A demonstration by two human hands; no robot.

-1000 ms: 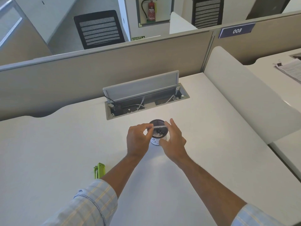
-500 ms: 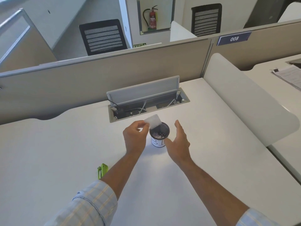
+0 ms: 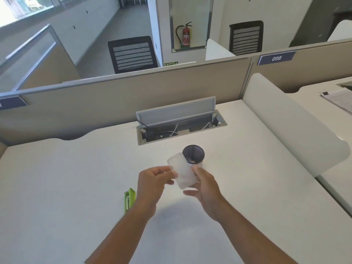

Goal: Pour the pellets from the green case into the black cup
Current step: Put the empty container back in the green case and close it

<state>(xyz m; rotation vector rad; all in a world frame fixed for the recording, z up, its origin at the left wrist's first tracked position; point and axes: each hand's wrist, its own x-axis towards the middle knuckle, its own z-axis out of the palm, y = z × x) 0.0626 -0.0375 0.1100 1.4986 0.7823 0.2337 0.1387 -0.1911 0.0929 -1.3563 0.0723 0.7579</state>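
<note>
both hands (image 3: 152, 183) withdrawn from cup (image 3: 193, 156)

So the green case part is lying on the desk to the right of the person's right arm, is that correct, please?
Not quite: the head view shows the green case part lying on the desk to the left of the person's left arm, not beside the right one.

Two bare forearms, no sleeves showing, left hand (image 3: 152, 184) & right hand (image 3: 206, 189) w/o gloves.
</note>
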